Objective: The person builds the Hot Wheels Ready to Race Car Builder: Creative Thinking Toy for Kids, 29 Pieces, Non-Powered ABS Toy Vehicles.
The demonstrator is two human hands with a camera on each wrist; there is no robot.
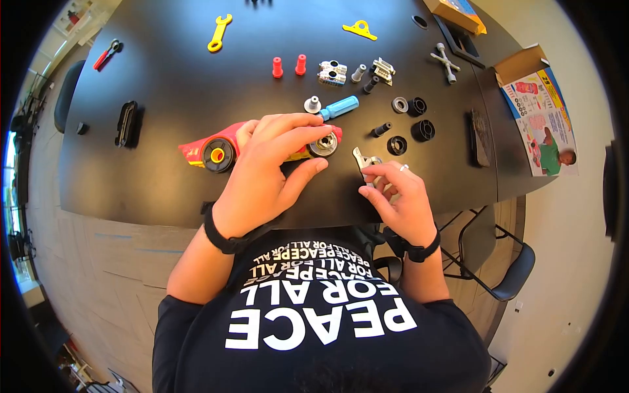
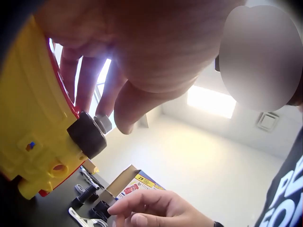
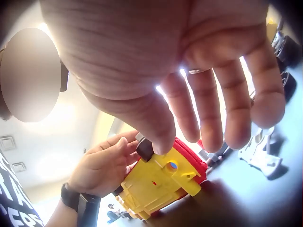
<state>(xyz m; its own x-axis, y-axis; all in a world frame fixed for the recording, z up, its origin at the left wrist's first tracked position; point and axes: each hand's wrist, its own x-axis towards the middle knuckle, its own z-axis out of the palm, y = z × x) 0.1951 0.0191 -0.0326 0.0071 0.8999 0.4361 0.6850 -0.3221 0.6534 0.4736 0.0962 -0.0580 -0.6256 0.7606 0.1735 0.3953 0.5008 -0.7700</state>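
My left hand (image 1: 265, 164) holds a red and yellow toy car (image 1: 196, 149) over the near part of the table, fingers across its top. In the left wrist view the car's yellow underside (image 2: 33, 104) shows, with a black wheel (image 2: 85, 137) and a grey nut-like piece (image 2: 103, 124) on it near the thumb. A black wheel with a yellow centre (image 1: 218, 154) is at the car's left end. My right hand (image 1: 405, 196) hovers with loosely bent fingers by a whitish plastic part (image 1: 362, 160); in the right wrist view this part (image 3: 260, 153) lies past the fingertips.
Beyond the car lies a blue-handled screwdriver (image 1: 341, 107). Black wheels (image 1: 423, 130), red pegs (image 1: 301, 65) and a chrome engine-like block (image 1: 333, 72) stand about. Farther off are a yellow wrench (image 1: 219, 33) and a grey cross wrench (image 1: 445, 63). An opened box (image 1: 540, 85) is at right.
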